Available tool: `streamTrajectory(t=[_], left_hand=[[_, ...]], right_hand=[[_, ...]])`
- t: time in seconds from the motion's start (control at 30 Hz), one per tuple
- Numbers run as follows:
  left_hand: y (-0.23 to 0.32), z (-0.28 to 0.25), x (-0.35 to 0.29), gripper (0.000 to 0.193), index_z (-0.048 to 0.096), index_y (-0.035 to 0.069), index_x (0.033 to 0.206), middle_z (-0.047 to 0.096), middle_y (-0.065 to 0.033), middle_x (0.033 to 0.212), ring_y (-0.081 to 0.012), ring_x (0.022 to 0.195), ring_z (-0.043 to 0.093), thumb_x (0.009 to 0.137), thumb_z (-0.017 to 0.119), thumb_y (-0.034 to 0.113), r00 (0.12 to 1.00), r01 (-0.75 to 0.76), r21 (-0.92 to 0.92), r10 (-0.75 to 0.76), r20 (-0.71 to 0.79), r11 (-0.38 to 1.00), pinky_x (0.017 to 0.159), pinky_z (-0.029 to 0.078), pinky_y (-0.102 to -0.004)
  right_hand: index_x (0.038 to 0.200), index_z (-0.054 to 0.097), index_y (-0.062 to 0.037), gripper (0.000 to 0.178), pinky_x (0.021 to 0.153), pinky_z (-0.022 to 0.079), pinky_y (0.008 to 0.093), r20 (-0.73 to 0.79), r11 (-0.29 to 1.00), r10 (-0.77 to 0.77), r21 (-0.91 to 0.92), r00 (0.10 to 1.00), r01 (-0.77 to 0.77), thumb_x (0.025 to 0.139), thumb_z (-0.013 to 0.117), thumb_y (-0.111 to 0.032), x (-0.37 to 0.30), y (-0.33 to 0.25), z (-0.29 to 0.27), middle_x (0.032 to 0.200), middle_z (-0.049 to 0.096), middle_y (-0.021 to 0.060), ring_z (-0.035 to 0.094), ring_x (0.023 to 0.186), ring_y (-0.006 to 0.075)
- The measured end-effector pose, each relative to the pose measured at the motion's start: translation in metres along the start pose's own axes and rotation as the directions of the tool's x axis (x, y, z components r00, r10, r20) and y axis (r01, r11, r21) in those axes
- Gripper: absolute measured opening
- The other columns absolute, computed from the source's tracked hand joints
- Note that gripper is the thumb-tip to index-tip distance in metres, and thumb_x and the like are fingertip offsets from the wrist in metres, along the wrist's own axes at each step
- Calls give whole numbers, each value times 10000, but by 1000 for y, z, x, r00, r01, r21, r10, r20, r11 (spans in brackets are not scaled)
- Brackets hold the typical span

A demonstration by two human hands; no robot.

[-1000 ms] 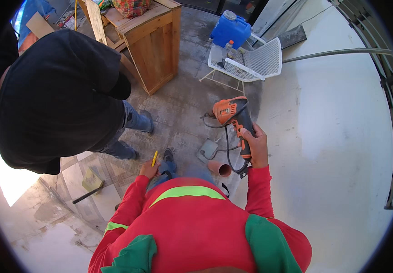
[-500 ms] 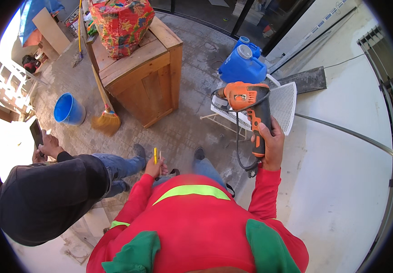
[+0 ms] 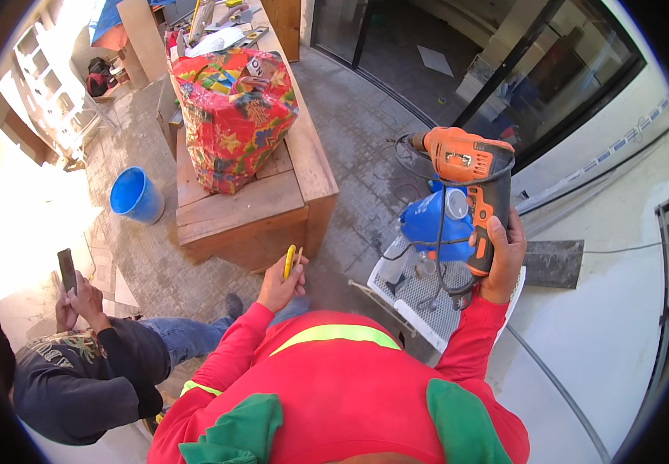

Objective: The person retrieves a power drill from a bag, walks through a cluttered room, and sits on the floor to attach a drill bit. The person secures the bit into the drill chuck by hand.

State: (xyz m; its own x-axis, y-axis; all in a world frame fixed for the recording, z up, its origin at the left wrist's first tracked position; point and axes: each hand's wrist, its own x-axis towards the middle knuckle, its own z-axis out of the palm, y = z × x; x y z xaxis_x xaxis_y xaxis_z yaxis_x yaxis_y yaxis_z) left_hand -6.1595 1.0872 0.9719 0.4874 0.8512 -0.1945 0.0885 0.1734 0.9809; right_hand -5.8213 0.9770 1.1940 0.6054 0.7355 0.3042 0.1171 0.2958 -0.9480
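Observation:
My right hand (image 3: 507,259) is wrapped around the grip of an orange and black corded power drill (image 3: 464,158), raised to the right with its chuck pointing left. The drill's black cord loops around its body and hangs below. In front of my body, my left hand (image 3: 276,289) is closed on a slim yellow pen-like tool (image 3: 289,263). A thin light stick (image 3: 299,255) pokes up from the same hand; its kind is unclear. Beneath the drill stands a white mesh-topped stand (image 3: 446,321) with small items on it.
A wooden cabinet (image 3: 245,219) ahead bears a red patterned bag (image 3: 234,116) and tools. Blue jugs (image 3: 427,220) stand beyond the mesh stand. A blue bucket (image 3: 137,195) is on the floor at left. Close on my left, another person (image 3: 87,379) holds a phone (image 3: 66,269).
My view has shifted, bringing the cabinet and bag closer. The drill has come up and right in the picture, uncovering more of the mesh stand. Both hands keep their holds.

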Motion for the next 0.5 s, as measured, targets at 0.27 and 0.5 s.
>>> streamTrajectory(t=[0.27, 0.5], left_hand=[[76, 18, 99, 208, 613, 53, 1157, 579, -35, 726, -95, 583, 577, 1016, 552, 194, 995, -73, 56, 77, -70, 996, 571, 469, -289], [99, 40, 192, 219, 620, 39, 1147, 655, -170, 856, -322, 798, 646, 975, 598, 171, 955, -150, 324, 222, -197, 934, 717, 503, -379]], right_hand=[[1253, 582, 43, 426, 561, 509, 224, 124, 998, -32, 53, 992, 25, 934, 672, -224, 148, 9, 37, 1046, 706, 142, 617, 648, 104], [1236, 600, 30, 376, 559, 507, 219, 278, 996, 34, 72, 960, -56, 944, 664, -198, 312, 81, 76, 1056, 711, 144, 619, 639, 94]])
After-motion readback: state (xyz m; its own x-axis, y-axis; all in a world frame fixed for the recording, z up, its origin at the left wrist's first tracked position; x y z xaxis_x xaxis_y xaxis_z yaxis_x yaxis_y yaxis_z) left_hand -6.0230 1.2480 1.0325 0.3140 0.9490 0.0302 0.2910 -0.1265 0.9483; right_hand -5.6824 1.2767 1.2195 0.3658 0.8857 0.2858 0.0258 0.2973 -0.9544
